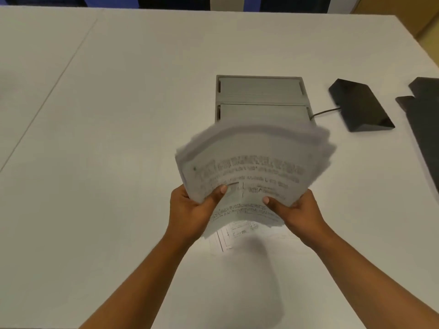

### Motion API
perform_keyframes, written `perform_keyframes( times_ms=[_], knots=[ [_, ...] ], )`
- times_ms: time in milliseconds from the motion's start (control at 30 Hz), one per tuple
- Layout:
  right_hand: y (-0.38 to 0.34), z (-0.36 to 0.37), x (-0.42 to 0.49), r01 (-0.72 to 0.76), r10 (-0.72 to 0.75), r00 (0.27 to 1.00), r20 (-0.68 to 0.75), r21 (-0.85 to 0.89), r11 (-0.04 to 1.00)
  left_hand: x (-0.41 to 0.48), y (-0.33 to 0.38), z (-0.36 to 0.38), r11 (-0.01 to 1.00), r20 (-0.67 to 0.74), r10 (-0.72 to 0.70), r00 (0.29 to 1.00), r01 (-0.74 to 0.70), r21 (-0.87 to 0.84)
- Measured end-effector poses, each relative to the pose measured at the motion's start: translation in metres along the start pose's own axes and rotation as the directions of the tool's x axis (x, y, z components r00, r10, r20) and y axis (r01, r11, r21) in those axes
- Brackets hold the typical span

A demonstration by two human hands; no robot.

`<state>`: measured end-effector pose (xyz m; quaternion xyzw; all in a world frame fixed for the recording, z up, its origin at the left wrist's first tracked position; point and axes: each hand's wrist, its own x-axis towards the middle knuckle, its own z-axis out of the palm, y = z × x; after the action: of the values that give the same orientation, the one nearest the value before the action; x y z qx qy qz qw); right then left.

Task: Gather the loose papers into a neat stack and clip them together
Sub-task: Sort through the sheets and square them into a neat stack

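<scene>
A bundle of printed white papers is held up above the white table, its top edge fanned and blurred. My left hand grips the bundle's lower left side, thumb on the front sheet. My right hand grips the lower right side, thumb on the front too. One more printed sheet lies flat on the table below the bundle, mostly hidden by it. No clip is visible.
A grey two-slot tray sits just behind the papers. To its right lies a black wedge-shaped device with a cable, and a dark flat object reaches the right edge. The table's left half is bare.
</scene>
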<state>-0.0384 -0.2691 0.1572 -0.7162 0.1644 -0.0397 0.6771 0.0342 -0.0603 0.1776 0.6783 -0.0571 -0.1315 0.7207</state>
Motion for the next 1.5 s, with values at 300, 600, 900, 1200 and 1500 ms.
perform_keyframes(
  times_ms=[300, 600, 900, 1200, 1500],
  knots=[
    [0.013, 0.005, -0.003, 0.044, -0.044, 0.999, -0.028, -0.013, 0.999, -0.003, -0.02, -0.006, 0.996, 0.014, 0.0, 1.0, -0.002, 0.091],
    [0.023, 0.005, -0.008, -0.002, 0.002, 1.0, 0.006, -0.085, 0.996, -0.002, -0.032, -0.009, 0.997, 0.041, -0.028, 0.999, 0.025, 0.075],
    [0.05, 0.002, -0.022, -0.153, 0.147, 0.988, -0.046, -0.162, 0.975, -0.017, -0.069, -0.015, 0.961, 0.028, -0.274, 0.961, 0.272, 0.055],
    [0.038, 0.004, -0.014, -0.273, 0.27, 0.96, 0.072, 0.042, 0.961, -0.033, -0.063, -0.038, 0.906, 0.083, -0.423, 0.902, 0.419, 0.061],
    [0.069, -0.01, 0.007, -0.308, 0.1, 0.916, -0.389, -0.523, 0.794, -0.049, -0.056, -0.095, 0.885, 0.041, -0.464, 0.885, 0.465, -0.017]
  ],
)
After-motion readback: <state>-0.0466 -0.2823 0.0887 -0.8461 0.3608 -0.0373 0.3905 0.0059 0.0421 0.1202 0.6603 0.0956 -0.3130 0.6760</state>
